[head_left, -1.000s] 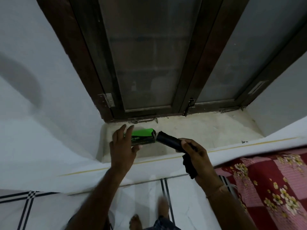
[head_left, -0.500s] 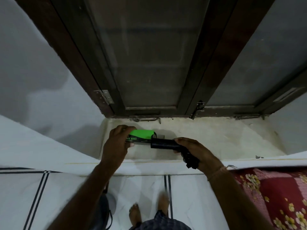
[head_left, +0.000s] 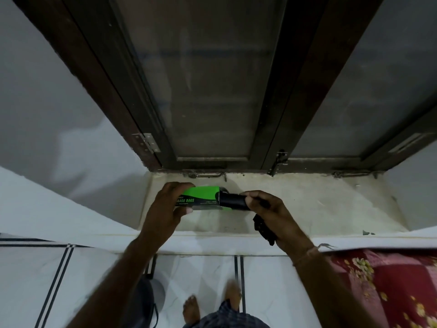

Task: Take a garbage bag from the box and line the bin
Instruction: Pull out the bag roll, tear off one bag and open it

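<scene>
Garbage-bag box of green and black card sits clamped in the left hand over the pale stone sill; the right hand grips a black plastic bag roll at its mouth. No bag looks separated yet; lining is left, with no bin clearly visible.

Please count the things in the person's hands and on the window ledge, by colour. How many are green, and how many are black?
Green: 1, the box of garbage bags, held by the left hand.
Black: 2, the roll at the box's open end and a loose bag, both in the right hand.
Total: 3
</scene>
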A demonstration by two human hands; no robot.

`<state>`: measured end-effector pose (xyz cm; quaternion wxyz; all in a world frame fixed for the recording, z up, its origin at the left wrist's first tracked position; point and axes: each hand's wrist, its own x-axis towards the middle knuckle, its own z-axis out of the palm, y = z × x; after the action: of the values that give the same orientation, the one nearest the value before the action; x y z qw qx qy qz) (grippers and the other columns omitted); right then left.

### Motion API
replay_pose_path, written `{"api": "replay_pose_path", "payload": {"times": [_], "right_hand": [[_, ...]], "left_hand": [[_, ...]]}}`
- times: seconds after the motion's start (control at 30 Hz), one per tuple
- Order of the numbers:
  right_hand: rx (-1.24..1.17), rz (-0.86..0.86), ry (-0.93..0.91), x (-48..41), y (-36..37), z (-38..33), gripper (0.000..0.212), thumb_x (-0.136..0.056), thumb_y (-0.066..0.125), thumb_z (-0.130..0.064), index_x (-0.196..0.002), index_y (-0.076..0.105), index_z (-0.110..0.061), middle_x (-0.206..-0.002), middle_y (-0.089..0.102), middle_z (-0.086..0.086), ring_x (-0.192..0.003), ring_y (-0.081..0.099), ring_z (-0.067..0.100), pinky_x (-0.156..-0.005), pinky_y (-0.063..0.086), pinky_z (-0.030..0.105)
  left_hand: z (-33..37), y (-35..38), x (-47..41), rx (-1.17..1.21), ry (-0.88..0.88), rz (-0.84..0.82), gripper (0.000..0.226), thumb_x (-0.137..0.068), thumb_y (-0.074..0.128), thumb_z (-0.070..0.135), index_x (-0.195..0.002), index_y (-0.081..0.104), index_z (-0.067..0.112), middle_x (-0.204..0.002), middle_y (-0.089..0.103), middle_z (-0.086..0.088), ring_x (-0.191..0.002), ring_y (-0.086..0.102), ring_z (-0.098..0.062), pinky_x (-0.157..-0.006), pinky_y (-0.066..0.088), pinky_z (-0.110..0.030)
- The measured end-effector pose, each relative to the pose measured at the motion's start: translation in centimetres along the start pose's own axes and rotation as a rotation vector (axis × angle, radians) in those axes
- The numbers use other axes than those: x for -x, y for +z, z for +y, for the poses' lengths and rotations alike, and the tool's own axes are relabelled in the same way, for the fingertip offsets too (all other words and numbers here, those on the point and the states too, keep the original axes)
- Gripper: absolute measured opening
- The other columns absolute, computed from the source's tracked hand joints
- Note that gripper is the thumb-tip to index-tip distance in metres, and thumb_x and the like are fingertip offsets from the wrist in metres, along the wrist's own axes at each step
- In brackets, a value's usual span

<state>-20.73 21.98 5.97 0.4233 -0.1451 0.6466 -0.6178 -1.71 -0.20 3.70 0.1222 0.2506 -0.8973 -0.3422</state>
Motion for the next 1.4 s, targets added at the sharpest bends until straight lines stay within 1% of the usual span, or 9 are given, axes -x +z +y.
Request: {"api": "replay_pose_path", "payload": {"times": [0.17,0.37,0.5,0.6,0.67,0.8,0.93,1.2,1.4], "right_hand": [[0.080,-0.092,-0.146,0.2,0.9,0.8,0.028,-0.104,0.058,-0.015,-0.131,0.065,-0.011,-0.100,0.077,0.005,-0.041,0.050,0.014,-0.045,0.045,0.025],[-0.003,0.152,-0.199,0.4,2.4,1.7,0.015,-0.098,0.067,-0.011,-0.110,0.062,-0.002,-0.082,0.072,0.021,-0.036,0.049,0.018,-0.040,0.043,0.022],[-0.015,0.003,-0.197,1.2,2.4,1.6,0.025,-0.104,0.058,-0.015,-0.123,0.072,-0.005,-0.066,0.070,-0.013,-0.039,0.044,0.011,-0.042,0.042,0.020],[-0.002,-0.095,-0.192,1.2,2.8,2.0,0.030,-0.099,0.065,-0.010,-0.129,0.071,-0.010,-0.091,0.079,-0.006,-0.039,0.048,0.013,-0.043,0.046,0.024],[0.011,0.004,-0.221,1.2,3.7,2.4,0.030,-0.093,0.072,-0.007,-0.123,0.071,-0.012,-0.110,0.077,0.004,-0.041,0.051,0.021,-0.043,0.049,0.028],[0.006,0.228,-0.241,1.1,4.1,2.6,0.024,-0.088,0.079,-0.011,-0.106,0.064,-0.014,-0.093,0.069,0.012,-0.043,0.050,0.027,-0.042,0.048,0.030],[0.022,0.237,-0.217,0.8,4.6,2.8,0.025,-0.089,0.079,-0.011,-0.110,0.066,-0.015,-0.071,0.070,-0.001,-0.040,0.050,0.026,-0.040,0.044,0.025],[-0.002,0.052,-0.279,1.3,4.6,3.3,0.035,-0.096,0.067,-0.001,-0.129,0.071,-0.012,-0.100,0.070,0.001,-0.040,0.046,0.023,-0.040,0.044,0.023],[0.039,0.051,-0.355,1.5,5.4,3.6,0.034,-0.097,0.067,-0.006,-0.130,0.071,-0.011,-0.112,0.052,0.014,-0.044,0.048,0.016,-0.041,0.047,0.026]], "left_hand": [[0.7,0.8,0.3,0.062,0.006,0.011,0.056,-0.084,0.066,0.037,-0.138,0.057,0.024,-0.125,0.054,0.000,-0.112,0.057,-0.021,-0.090,0.054,-0.037],[1.2,1.5,1.7,0.147,-0.027,0.073,0.061,-0.081,0.066,0.044,-0.138,0.058,0.023,-0.120,0.056,0.003,-0.109,0.057,-0.012,-0.090,0.051,-0.024],[1.2,1.8,2.6,0.151,-0.065,0.112,0.063,-0.080,0.067,0.045,-0.138,0.058,0.021,-0.118,0.057,0.003,-0.105,0.058,-0.012,-0.087,0.047,-0.017],[1.3,2.0,3.1,0.198,-0.092,0.115,0.064,-0.080,0.068,0.046,-0.138,0.057,0.023,-0.117,0.059,0.000,-0.106,0.057,-0.002,-0.084,0.045,-0.010],[1.3,2.2,3.3,0.203,-0.093,0.128,0.067,-0.080,0.066,0.049,-0.139,0.057,0.020,-0.117,0.058,0.000,-0.105,0.057,-0.001,-0.082,0.042,-0.004],[1.2,2.1,4.0,0.245,-0.111,0.158,0.060,-0.081,0.072,0.036,-0.137,0.058,0.022,-0.118,0.059,0.002,-0.107,0.058,0.005,-0.084,0.043,-0.003],[1.7,2.5,4.4,0.288,-0.066,0.125,0.056,-0.082,0.075,0.025,-0.136,0.059,0.025,-0.124,0.060,0.003,-0.113,0.058,0.002,-0.090,0.048,-0.012],[1.5,2.2,4.7,0.287,-0.061,0.148,0.058,-0.082,0.069,0.043,-0.136,0.059,0.024,-0.124,0.060,0.002,-0.114,0.058,0.001,-0.089,0.049,-0.012],[1.9,2.4,4.6,0.294,-0.122,0.198,0.057,-0.081,0.073,0.029,-0.136,0.059,0.023,-0.119,0.060,-0.003,-0.106,0.056,0.014,-0.081,0.044,-0.002]]}}
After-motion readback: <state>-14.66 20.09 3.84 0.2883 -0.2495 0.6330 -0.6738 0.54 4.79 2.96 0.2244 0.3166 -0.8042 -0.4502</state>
